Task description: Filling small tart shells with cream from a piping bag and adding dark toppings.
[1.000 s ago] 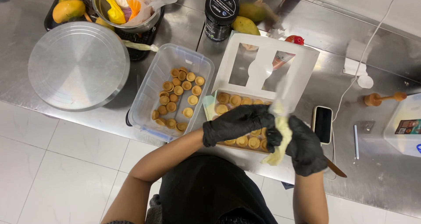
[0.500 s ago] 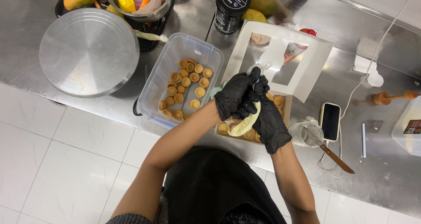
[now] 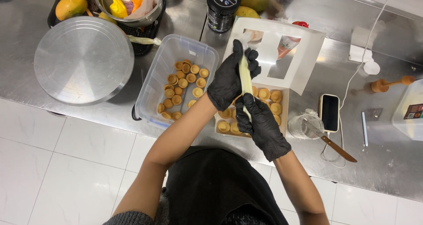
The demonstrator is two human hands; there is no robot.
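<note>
Both my hands wear black gloves and grip a piping bag (image 3: 244,77) of pale yellow cream, held stretched out lengthways. My left hand (image 3: 229,77) holds the bag's upper part, my right hand (image 3: 260,121) squeezes its lower end. Under them stands a white cardboard box (image 3: 282,53) with a windowed lid open, holding several small round tart shells (image 3: 269,95). To the left, a clear plastic container (image 3: 176,49) holds several more tart shells (image 3: 183,86).
On the steel counter (image 3: 387,154): a round metal lid (image 3: 83,60), a bowl with piping bags (image 3: 132,5), mangoes (image 3: 70,7), a dark jar (image 3: 222,5), a phone (image 3: 329,112) on a white cable, a glass (image 3: 304,126) with a knife (image 3: 337,148), a wooden tool (image 3: 390,83).
My hands have pulled the piping bag out long, the left hand rising toward the box lid and the right hand sliding down to the bag's lower end.
</note>
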